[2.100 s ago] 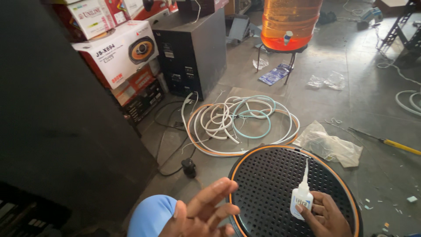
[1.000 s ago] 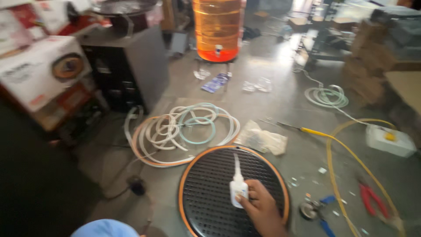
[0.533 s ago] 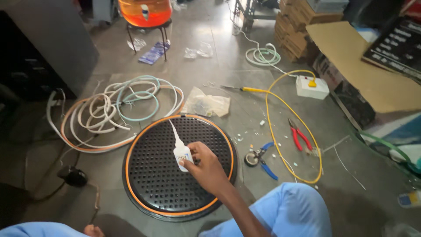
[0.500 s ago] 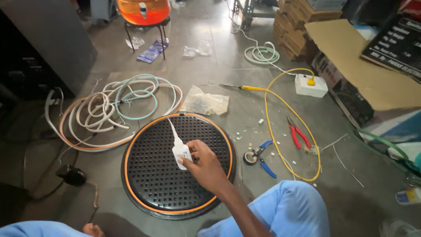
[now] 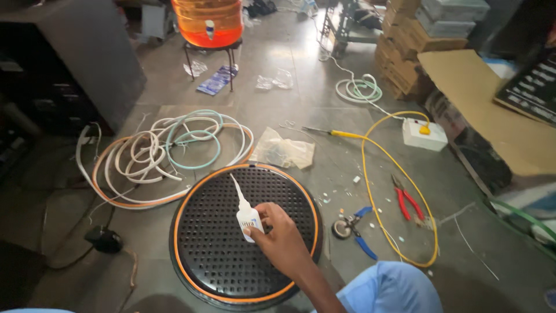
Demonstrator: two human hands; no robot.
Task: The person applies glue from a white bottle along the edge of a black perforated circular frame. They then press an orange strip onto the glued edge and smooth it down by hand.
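My right hand [image 5: 280,236] grips a small white glue bottle [image 5: 247,215] with a long thin nozzle that points up and to the left. It hovers over a round black perforated disc [image 5: 208,255] with an orange rim, which lies flat on the floor in front of my knee. My left hand is out of the picture.
Coiled white, orange and green tubing [image 5: 162,153] lies left of the disc. A clear plastic bag [image 5: 284,150], a yellow-handled screwdriver [image 5: 336,133], yellow wire [image 5: 370,191], red pliers [image 5: 408,200], blue-handled cutters [image 5: 356,229] and a white box [image 5: 424,134] lie to the right. Cardboard boxes [image 5: 405,40] stand behind.
The view has swung from left to right and settled. My left hand, seen at first, has dropped out of sight. My right hand keeps holding the glue bottle over the disc.
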